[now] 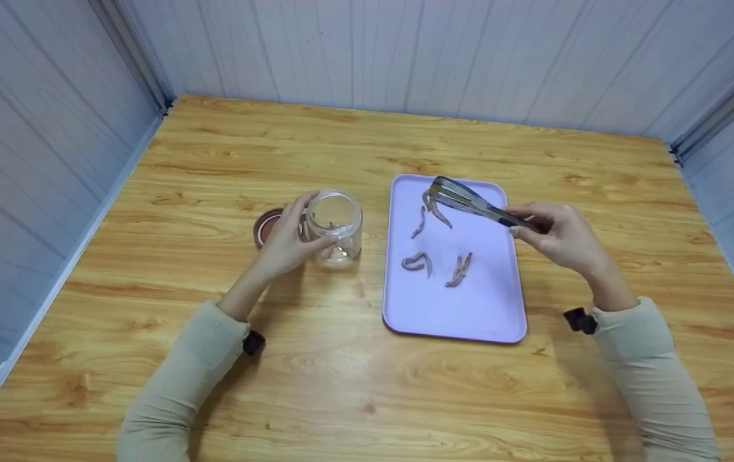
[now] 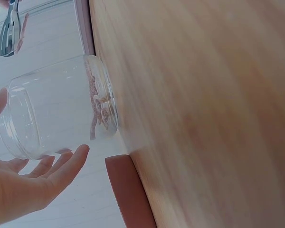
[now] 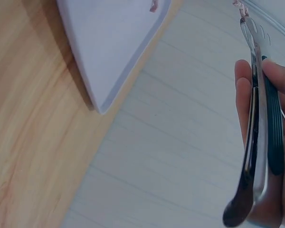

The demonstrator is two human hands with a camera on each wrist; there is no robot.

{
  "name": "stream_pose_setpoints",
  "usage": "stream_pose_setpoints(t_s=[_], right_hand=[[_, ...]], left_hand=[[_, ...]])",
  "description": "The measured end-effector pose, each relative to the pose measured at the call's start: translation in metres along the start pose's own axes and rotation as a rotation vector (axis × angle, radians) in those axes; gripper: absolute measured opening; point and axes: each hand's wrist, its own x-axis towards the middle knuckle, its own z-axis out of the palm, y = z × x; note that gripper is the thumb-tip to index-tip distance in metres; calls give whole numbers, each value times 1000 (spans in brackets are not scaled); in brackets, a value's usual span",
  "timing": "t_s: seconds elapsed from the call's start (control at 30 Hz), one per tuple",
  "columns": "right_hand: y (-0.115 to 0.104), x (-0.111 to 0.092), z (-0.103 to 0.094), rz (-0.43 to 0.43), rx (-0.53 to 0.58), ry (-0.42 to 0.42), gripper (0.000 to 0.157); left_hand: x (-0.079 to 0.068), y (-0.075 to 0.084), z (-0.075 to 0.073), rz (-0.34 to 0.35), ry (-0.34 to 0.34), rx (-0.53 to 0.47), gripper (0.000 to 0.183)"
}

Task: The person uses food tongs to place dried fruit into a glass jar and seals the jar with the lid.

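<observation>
My left hand (image 1: 283, 247) holds a clear jar (image 2: 52, 104) near its rim, thumb on one side and fingers on the other. The jar stands upright without a lid, and several brown strips (image 2: 96, 102) lie on its bottom. In my right hand (image 1: 563, 237) is a pair of metal tongs (image 1: 469, 202) with dark grips, squeezed nearly closed. From the tips hangs a wrinkled brown strip (image 1: 441, 217), raised over the far part of a lilac tray (image 1: 457, 314). More such strips, among them a curled one (image 1: 415, 262) and a straighter clump (image 1: 459, 271), lie on the tray.
A reddish-brown lid (image 2: 128, 190) lies on the wooden table (image 1: 328, 385) just left of the jar, partly hidden by my left hand. Pale panel walls (image 1: 373, 58) stand behind the table and on both sides.
</observation>
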Motion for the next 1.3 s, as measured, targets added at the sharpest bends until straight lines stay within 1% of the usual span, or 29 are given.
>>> stream_pose_setpoints(t_s=[0.17,0.3,0.4,0.53,0.63,0.7,0.93,1.07,1.3], right_hand=[[-9,8,1,-27,-15,0,23],[-12,15,5,-60,2,12,23],[-3,21,11,-86,26,19,24],[11,29,19,-93,58,5,25],[10,34,23,-90,72,-14,26],[5,37,26,-98,78,-18,26],[-35,43,30,-145,80,-31,27],[-43,47,35,-164,80,-30,26],[-47,53,47,-202,113,-3,25]], left_hand=[[0,0,0,-5,-2,3,81],[0,-1,0,-9,-8,-7,80],[0,-2,0,4,-16,-29,80],[0,-3,-1,25,-21,-63,80],[0,-3,-1,26,-18,-62,80],[0,-3,-1,24,-16,-57,80],[0,-1,0,11,-5,-30,80],[0,-1,0,9,-6,-33,80],[1,0,0,6,-3,-32,80]])
